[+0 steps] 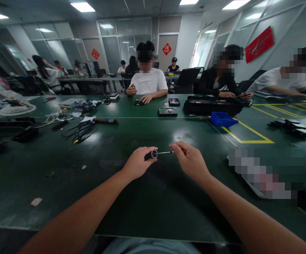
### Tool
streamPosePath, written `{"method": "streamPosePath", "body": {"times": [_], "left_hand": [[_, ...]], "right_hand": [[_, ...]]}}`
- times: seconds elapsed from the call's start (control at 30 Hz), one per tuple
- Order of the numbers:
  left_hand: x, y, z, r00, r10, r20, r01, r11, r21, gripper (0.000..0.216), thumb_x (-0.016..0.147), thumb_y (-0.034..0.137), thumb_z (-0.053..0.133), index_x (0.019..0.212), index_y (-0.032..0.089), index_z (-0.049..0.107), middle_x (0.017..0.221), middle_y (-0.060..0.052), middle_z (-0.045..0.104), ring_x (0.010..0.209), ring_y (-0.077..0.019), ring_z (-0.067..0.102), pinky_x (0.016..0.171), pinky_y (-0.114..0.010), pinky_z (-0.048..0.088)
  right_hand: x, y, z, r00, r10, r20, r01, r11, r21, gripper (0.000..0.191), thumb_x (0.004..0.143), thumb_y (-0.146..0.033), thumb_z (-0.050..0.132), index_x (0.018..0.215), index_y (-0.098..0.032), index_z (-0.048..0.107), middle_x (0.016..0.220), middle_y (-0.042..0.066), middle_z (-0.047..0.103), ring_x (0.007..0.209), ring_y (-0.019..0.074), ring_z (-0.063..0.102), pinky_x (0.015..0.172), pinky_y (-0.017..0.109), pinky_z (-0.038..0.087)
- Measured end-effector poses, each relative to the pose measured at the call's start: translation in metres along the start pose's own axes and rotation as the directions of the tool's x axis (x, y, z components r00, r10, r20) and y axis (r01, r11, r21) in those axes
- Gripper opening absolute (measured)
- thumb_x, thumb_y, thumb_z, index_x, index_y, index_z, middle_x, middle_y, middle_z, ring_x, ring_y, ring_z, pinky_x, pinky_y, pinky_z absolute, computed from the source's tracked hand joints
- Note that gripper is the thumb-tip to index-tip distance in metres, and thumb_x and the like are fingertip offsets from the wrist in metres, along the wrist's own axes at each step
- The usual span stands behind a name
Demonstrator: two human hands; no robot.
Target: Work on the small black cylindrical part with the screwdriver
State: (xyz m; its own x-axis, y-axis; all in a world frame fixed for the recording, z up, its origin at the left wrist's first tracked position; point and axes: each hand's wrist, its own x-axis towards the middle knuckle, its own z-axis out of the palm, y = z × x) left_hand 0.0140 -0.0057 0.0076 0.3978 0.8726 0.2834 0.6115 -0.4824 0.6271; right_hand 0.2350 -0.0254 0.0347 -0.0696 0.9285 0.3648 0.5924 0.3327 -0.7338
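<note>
My left hand [138, 163] is closed around a small black cylindrical part [153, 154] with a silvery round end, held just above the green table [132, 197]. My right hand [188, 158] pinches the red handle of a thin screwdriver [166, 152]. Its metal shaft points left and its tip meets the silvery end of the part. Both forearms reach in from the bottom of the head view.
A blue bin [223, 119] and a yellow taped rectangle [248, 135] lie to the right. Black cables [80, 131] and tools are at the left. Hard drives [167, 112] and a black chassis [212, 104] lie farther back, where several people sit at work.
</note>
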Motion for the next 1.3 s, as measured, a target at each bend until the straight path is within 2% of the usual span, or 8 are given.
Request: {"method": "streamPosePath", "body": {"times": [0.13, 0.23, 0.43, 0.6, 0.7, 0.87, 1.07, 1.3], "left_hand": [[0.0001, -0.0006, 0.0003, 1.000, 0.008, 0.002, -0.008, 1.000, -0.007, 0.039, 0.089, 0.024, 0.068, 0.128, 0.027, 0.063, 0.122, -0.004, 0.068, 0.114, -0.0240, 0.061, 0.103, -0.041, 0.045], [0.0002, -0.0006, 0.0003, 1.000, 0.010, 0.002, -0.010, 1.000, -0.011, 0.039, 0.089, 0.023, 0.069, 0.127, 0.026, 0.064, 0.121, -0.004, 0.068, 0.113, -0.0238, 0.060, 0.102, -0.040, 0.045], [0.0000, -0.0011, 0.0013, 1.000, 0.021, 0.002, -0.021, 1.000, -0.005, 0.039, 0.088, 0.025, 0.070, 0.127, 0.027, 0.064, 0.118, -0.003, 0.069, 0.110, -0.0234, 0.061, 0.100, -0.040, 0.046], [-0.0004, -0.0017, 0.0010, 1.000, 0.022, 0.008, -0.022, 1.000, -0.008, 0.040, 0.089, 0.027, 0.069, 0.129, 0.028, 0.063, 0.119, -0.003, 0.068, 0.112, -0.0241, 0.061, 0.102, -0.041, 0.045], [-0.0001, -0.0023, 0.0009, 1.000, 0.016, 0.007, -0.016, 1.000, -0.010, 0.040, 0.089, 0.026, 0.070, 0.129, 0.028, 0.063, 0.119, -0.004, 0.068, 0.111, -0.0242, 0.061, 0.100, -0.041, 0.046], [0.0007, -0.0016, 0.0007, 1.000, 0.012, 0.005, -0.012, 1.000, -0.013, 0.039, 0.087, 0.022, 0.071, 0.125, 0.026, 0.065, 0.115, -0.003, 0.070, 0.108, -0.0232, 0.062, 0.099, -0.039, 0.046], [0.0006, -0.0008, 0.0002, 1.000, 0.012, 0.002, -0.012, 1.000, -0.018, 0.040, 0.086, 0.020, 0.073, 0.125, 0.026, 0.065, 0.114, -0.002, 0.070, 0.107, -0.0222, 0.062, 0.099, -0.038, 0.045], [0.0006, -0.0034, 0.0004, 1.000, 0.014, -0.005, -0.014, 1.000, -0.022, 0.039, 0.087, 0.022, 0.072, 0.126, 0.027, 0.065, 0.116, -0.002, 0.069, 0.109, -0.0228, 0.062, 0.100, -0.039, 0.045]], "right_hand": [[-0.0025, -0.0013, 0.0013, 0.998, -0.056, 0.003, 0.056, 0.998, 0.031, 0.031, 0.097, -0.040, 0.050, 0.121, -0.027, 0.065, 0.076, 0.001, 0.068, 0.059, 0.0183, 0.059, 0.058, 0.032, 0.043], [-0.0040, -0.0024, 0.0007, 0.996, -0.091, 0.007, 0.091, 0.995, 0.030, 0.033, 0.096, -0.034, 0.051, 0.127, -0.025, 0.058, 0.076, 0.001, 0.066, 0.065, 0.0193, 0.060, 0.064, 0.033, 0.045], [-0.0049, -0.0023, -0.0005, 1.000, -0.031, -0.001, 0.031, 0.999, 0.043, 0.032, 0.101, -0.041, 0.040, 0.116, -0.025, 0.063, 0.074, 0.002, 0.064, 0.063, 0.0192, 0.059, 0.060, 0.033, 0.042], [-0.0083, -0.0039, 0.0028, 0.997, -0.073, -0.034, 0.076, 0.995, 0.067, 0.031, 0.100, -0.035, 0.043, 0.128, -0.023, 0.050, 0.079, 0.002, 0.063, 0.069, 0.0202, 0.061, 0.065, 0.034, 0.044], [-0.0077, -0.0033, 0.0035, 0.994, -0.091, -0.062, 0.096, 0.991, 0.092, 0.024, 0.098, -0.031, 0.045, 0.120, -0.023, 0.051, 0.085, 0.003, 0.064, 0.077, 0.0208, 0.063, 0.071, 0.034, 0.046], [-0.0038, -0.0033, 0.0012, 1.000, -0.020, 0.012, 0.019, 0.996, 0.089, 0.022, 0.099, -0.038, 0.043, 0.101, -0.023, 0.058, 0.071, 0.000, 0.060, 0.066, 0.0184, 0.059, 0.061, 0.031, 0.042], [-0.0042, -0.0039, 0.0009, 1.000, -0.026, 0.013, 0.025, 0.993, 0.112, 0.023, 0.097, -0.033, 0.045, 0.112, -0.021, 0.057, 0.075, 0.000, 0.061, 0.065, 0.0176, 0.059, 0.060, 0.030, 0.043], [-0.0032, -0.0027, 0.0007, 0.998, 0.012, 0.062, -0.022, 0.988, 0.153, 0.026, 0.100, -0.039, 0.041, 0.106, -0.022, 0.059, 0.068, -0.001, 0.058, 0.064, 0.0173, 0.058, 0.060, 0.031, 0.044]]}}
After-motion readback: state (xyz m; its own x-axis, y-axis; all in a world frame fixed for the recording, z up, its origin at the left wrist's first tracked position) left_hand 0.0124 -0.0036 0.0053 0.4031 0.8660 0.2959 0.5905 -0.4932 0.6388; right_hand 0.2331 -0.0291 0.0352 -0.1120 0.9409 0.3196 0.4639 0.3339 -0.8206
